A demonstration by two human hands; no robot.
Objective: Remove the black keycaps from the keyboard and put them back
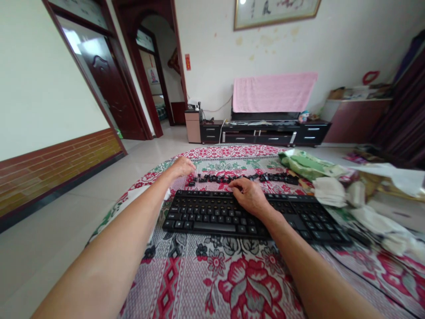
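Observation:
A black computer keyboard [214, 227] lies on the patterned tablecloth, its upper rows partly bare of keycaps. Behind it runs a line of loose black keycaps [280, 178]. My left hand [182, 168] hovers by the left end of that line with its fingers curled; anything in them is too small to make out. Over the keyboard's top edge, my right hand [249, 195] has thumb and forefinger drawn together close to the keycaps. Whatever those fingertips may hold cannot be seen. My right hand and forearm hide part of the keyboard.
The floral tablecloth [250, 288] covers a rounded table. At the right are a green bag [305, 165], crumpled white cloths [329, 191] and a box. White paper or cloth [137, 192] lies under my left forearm. A cable [368, 281] trails toward the lower right.

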